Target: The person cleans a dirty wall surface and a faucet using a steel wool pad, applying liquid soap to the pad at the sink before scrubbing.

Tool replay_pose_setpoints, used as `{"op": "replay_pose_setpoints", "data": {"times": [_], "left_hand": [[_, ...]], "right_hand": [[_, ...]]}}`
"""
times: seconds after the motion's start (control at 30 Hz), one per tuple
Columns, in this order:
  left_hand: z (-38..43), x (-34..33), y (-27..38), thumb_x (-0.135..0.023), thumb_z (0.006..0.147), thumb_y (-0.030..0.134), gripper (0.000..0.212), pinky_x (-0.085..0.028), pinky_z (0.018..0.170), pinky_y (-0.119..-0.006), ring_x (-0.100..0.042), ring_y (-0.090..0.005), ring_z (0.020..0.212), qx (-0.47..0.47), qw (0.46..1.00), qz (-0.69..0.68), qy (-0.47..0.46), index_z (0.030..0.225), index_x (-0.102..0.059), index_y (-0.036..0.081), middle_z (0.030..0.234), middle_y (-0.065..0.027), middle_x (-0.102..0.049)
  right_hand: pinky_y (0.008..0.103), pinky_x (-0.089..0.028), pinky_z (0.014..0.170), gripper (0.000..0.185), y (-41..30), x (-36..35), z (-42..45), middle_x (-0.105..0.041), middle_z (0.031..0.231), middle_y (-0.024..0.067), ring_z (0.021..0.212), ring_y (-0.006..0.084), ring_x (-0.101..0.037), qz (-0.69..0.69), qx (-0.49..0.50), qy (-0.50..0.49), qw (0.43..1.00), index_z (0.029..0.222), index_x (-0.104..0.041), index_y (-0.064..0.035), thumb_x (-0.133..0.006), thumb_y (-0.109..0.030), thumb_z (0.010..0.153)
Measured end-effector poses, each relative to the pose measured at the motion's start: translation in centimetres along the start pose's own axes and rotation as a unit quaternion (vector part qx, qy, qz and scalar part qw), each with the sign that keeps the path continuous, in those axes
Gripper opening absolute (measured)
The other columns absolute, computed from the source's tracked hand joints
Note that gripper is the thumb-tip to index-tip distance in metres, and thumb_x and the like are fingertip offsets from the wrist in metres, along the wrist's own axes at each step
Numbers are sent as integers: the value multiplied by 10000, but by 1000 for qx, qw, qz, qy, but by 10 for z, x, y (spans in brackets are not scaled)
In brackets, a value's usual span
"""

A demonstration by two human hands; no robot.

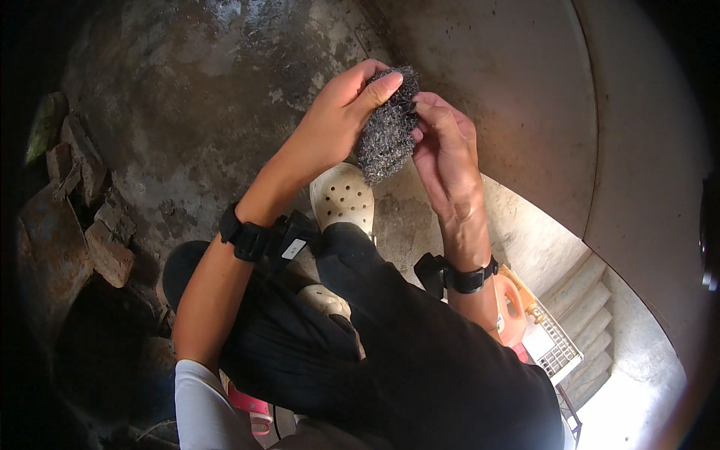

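Observation:
A clump of grey steel wool is held up over the concrete floor, just beyond a cream perforated clog on one foot. My left hand grips the clump from its left side, the thumb lying across its top. At the clump's right edge, my right hand pinches at dark strands with thumb and fingertips. The rest of its fingers are curled and partly hidden behind the thumb. Both wrists wear black straps with small black devices.
Broken bricks and rubble lie at the left. A large smooth panel stands at the right. An orange plastic jug, a white plastic basket and concrete steps show at the lower right.

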State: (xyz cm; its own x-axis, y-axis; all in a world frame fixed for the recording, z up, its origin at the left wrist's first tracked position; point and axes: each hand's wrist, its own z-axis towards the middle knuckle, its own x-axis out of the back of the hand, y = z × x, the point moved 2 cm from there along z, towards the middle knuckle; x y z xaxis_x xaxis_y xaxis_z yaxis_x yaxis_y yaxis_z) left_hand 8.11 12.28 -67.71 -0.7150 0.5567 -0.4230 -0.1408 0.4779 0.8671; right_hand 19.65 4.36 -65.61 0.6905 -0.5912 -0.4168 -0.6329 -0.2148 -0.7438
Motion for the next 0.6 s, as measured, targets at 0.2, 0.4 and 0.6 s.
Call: {"op": "replay_pose_setpoints", "data": {"times": [0.2, 0.4, 0.6], "left_hand": [[-1, 0, -2, -509, 951, 294, 293, -412, 646, -206, -483, -38, 720, 5, 999, -32, -24, 970, -552, 4, 788, 18, -537], [1, 15, -9, -500, 954, 286, 300, -413, 672, -228, -479, -52, 740, 1, 1000, 18, 0, 974, -552, -9, 792, 9, -539], [1, 17, -2, -507, 947, 265, 304, -418, 651, -258, -474, -82, 709, -48, 989, 133, 31, 948, -542, -38, 762, -53, -550]], "right_hand": [[201, -416, 631, 121, 5, 6, 0, -539, 777, 16, 658, 76, -458, 65, -39, -7, 997, 922, -573, 44, -537, -50, 855], [199, -429, 664, 137, -1, -1, 1, -587, 803, 23, 698, 77, -508, -144, 69, -30, 987, 913, -606, 48, -552, -70, 866], [211, -426, 612, 119, -4, -12, 2, -584, 743, 23, 648, 69, -500, -381, 171, -12, 908, 884, -615, 34, -621, -70, 826]]}}
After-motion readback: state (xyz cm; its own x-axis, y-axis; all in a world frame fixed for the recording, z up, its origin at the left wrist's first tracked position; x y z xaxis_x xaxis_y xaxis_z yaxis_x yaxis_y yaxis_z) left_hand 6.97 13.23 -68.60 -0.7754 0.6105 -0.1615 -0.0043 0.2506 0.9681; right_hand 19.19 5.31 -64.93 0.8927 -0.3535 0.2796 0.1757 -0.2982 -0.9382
